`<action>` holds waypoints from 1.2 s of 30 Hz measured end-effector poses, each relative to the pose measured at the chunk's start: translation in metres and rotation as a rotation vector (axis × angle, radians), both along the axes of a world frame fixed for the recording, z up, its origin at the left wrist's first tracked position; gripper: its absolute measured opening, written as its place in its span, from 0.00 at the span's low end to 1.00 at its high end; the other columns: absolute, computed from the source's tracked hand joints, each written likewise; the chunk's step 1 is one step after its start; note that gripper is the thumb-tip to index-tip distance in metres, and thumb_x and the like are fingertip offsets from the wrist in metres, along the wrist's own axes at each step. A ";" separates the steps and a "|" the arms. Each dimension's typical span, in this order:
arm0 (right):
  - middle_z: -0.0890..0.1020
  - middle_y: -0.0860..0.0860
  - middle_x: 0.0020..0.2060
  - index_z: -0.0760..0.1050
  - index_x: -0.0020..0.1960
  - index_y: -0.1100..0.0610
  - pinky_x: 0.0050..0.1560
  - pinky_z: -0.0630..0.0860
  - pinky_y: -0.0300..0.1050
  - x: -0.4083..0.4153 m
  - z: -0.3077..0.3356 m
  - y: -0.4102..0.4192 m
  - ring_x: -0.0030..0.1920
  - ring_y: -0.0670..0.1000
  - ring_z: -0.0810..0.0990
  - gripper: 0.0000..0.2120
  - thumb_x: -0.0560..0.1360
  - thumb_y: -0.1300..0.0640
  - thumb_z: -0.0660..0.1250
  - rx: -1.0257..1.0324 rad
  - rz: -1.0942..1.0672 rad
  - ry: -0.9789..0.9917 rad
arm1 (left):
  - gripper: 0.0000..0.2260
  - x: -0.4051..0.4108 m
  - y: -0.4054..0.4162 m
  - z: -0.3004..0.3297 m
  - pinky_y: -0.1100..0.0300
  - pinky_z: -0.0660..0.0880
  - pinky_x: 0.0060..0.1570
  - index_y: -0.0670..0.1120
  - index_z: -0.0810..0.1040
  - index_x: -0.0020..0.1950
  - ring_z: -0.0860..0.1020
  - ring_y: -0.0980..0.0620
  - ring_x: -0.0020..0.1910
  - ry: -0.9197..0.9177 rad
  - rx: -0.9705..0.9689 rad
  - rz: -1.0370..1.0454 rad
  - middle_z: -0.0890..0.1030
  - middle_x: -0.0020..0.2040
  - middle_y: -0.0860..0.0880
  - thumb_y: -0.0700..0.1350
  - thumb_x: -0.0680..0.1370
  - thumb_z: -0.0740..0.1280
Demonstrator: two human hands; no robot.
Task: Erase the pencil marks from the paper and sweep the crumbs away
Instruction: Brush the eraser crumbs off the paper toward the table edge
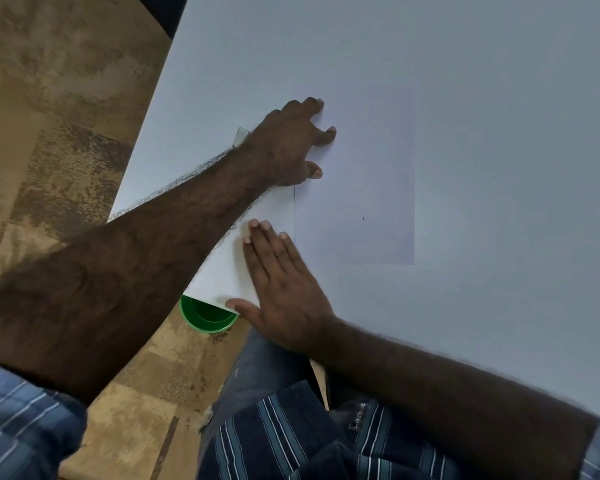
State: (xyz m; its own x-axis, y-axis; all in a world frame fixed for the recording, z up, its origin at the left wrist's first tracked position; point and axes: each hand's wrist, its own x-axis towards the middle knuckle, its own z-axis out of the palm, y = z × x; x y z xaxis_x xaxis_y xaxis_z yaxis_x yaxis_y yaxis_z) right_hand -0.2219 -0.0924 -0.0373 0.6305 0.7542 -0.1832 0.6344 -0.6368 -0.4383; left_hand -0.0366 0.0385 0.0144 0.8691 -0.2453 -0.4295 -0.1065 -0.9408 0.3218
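Left hand (291, 143) fingers spread, pressing paper (361, 174); right hand (281, 289) flat, empty, at table (499, 98) edge. Looks like sweep step; next: push crumbs toward green bin (205, 318).

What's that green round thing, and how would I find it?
Start at the white table and follow its near-left edge to the corner by the right hand. On the brown floor below sits a green cup, partly hidden under the table, the only green thing here.

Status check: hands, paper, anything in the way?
Left hand fingertips pressing paper. Right hand flat at table edge. One dark speck on paper. Green cup below the edge.
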 end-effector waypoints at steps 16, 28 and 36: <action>0.42 0.64 0.86 0.45 0.86 0.66 0.87 0.48 0.61 0.011 -0.003 -0.026 0.87 0.60 0.39 0.48 0.86 0.30 0.51 -0.067 -0.002 -0.018 | 0.33 0.004 -0.004 0.002 0.46 0.58 0.81 0.53 0.69 0.82 0.56 0.43 0.84 -0.008 -0.004 -0.019 0.54 0.86 0.45 0.55 0.79 0.74; 0.43 0.65 0.86 0.44 0.86 0.68 0.86 0.48 0.64 0.044 -0.013 -0.106 0.87 0.62 0.40 0.51 0.84 0.27 0.51 -0.213 -0.478 -0.103 | 0.32 0.001 -0.001 0.000 0.47 0.59 0.80 0.54 0.68 0.82 0.57 0.42 0.83 -0.010 0.026 -0.028 0.54 0.86 0.45 0.56 0.80 0.74; 0.41 0.64 0.86 0.43 0.86 0.66 0.86 0.49 0.62 -0.007 0.000 -0.024 0.87 0.62 0.39 0.50 0.85 0.28 0.53 -0.060 -0.037 0.040 | 0.32 0.002 -0.003 0.001 0.47 0.59 0.80 0.54 0.68 0.82 0.57 0.43 0.83 -0.005 0.034 -0.035 0.54 0.86 0.45 0.56 0.80 0.74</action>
